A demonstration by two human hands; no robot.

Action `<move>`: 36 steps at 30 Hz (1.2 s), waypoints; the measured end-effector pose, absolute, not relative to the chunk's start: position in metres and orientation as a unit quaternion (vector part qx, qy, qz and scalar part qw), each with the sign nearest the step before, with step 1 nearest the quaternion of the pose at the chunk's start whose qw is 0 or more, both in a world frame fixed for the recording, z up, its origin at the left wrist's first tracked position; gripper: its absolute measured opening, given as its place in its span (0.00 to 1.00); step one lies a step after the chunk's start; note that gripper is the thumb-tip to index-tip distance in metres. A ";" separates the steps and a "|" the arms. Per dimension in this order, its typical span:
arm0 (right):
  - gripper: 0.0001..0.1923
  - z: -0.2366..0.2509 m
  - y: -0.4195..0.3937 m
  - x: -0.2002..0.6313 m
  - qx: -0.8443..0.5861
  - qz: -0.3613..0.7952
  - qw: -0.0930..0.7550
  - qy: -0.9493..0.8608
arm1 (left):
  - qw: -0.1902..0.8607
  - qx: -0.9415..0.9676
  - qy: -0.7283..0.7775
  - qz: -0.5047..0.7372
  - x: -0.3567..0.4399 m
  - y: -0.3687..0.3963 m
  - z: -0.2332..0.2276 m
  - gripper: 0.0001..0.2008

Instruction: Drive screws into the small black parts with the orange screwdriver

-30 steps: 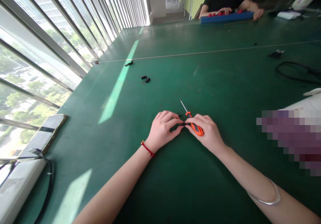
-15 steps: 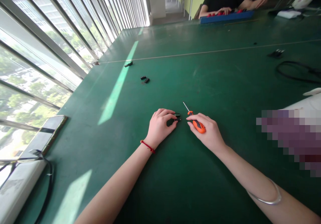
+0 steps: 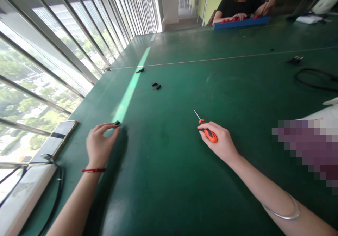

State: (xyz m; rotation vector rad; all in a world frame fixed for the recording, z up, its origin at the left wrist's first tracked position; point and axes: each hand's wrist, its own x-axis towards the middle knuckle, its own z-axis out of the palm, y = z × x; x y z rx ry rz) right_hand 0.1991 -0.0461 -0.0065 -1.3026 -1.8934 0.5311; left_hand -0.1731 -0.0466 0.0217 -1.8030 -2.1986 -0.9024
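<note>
A small black part (image 3: 117, 123) is pinched between the thumb and fingers of my left hand (image 3: 99, 145), over the sunlit strip at the left of the green table (image 3: 163, 179). Its exact kind is too small to make out. My right hand (image 3: 220, 139) holds a screwdriver (image 3: 210, 135) with an orange and black handle, its thin shaft pointing away from me to the upper left. Farther off lie two small black pieces (image 3: 156, 86) close together, and a longer black piece (image 3: 140, 70) beyond them.
A white power strip (image 3: 29, 193) with black cables and a phone-like slab (image 3: 62, 134) line the left edge by the window bars. A black cable (image 3: 311, 82) lies at the right. Across the table a person (image 3: 235, 8) sits behind a blue tray (image 3: 241, 23).
My left hand has moved left from beside the screwdriver, carrying the small black part off the middle of the table. My right hand stays nearly in place with the screwdriver.
</note>
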 end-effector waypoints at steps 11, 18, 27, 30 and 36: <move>0.06 -0.005 -0.047 0.200 -0.504 0.202 0.387 -0.745 | 0.050 -0.436 -0.874 -0.208 -0.247 -0.057 0.030 0.17; 0.06 -0.006 -0.047 0.201 -0.507 0.210 0.385 -0.742 | -0.007 -0.377 -0.888 -0.262 -0.262 -0.053 0.045 0.12; 0.06 -0.007 -0.046 0.201 -0.508 0.219 0.383 -0.740 | -0.040 -0.388 -0.881 -0.270 -0.272 -0.054 0.040 0.12; 0.06 -0.006 -0.046 0.202 -0.507 0.219 0.383 -0.740 | -0.041 -0.387 -0.881 -0.270 -0.273 -0.053 0.039 0.11; 0.06 -0.007 -0.046 0.201 -0.508 0.214 0.380 -0.743 | -0.051 -0.395 -0.877 -0.269 -0.271 -0.053 0.041 0.12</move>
